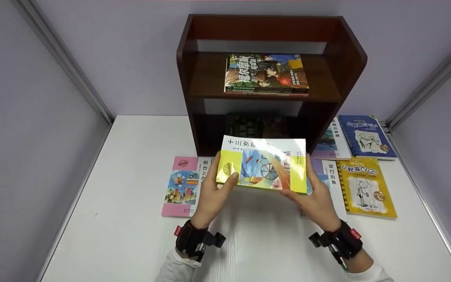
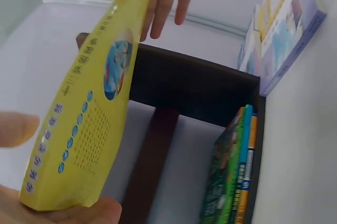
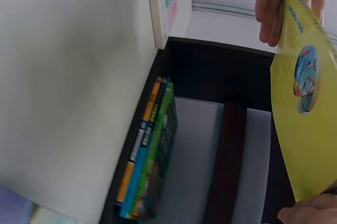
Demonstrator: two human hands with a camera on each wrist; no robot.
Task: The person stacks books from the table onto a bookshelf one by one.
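While both hands carry the yellow book [image 1: 264,164] level above the white table [image 1: 112,219], just in front of the dark wooden shelf unit [image 1: 264,82], the step in hand looks like moving it toward that unit, and doing it well would, I judge, mean keeping the book flat and supported evenly at both short edges so it cannot sag or slip.

At nine o'clock of the book, the left hand [image 1: 213,196] grips its left edge: the thumb lies on the cover near the lemon picture and the fingers curl underneath. The wrist is straight, with the forearm running back toward six o'clock, a black strap around it. A pink book [image 1: 180,186] lies on the table just beyond this hand.

At three o'clock, the right hand [image 1: 317,199] mirrors it, with the thumb on the lower right corner and the fingers wrapped under the right edge; its forearm also angles back toward six o'clock.

At twelve o'clock, the upper shelf already bears a flat stack of books [image 1: 266,74], and the opening below it holds a dark book [image 1: 257,126]. Farther toward three o'clock lie a yellow cartoon book [image 1: 366,188] and a blue cartoon book [image 1: 366,135].
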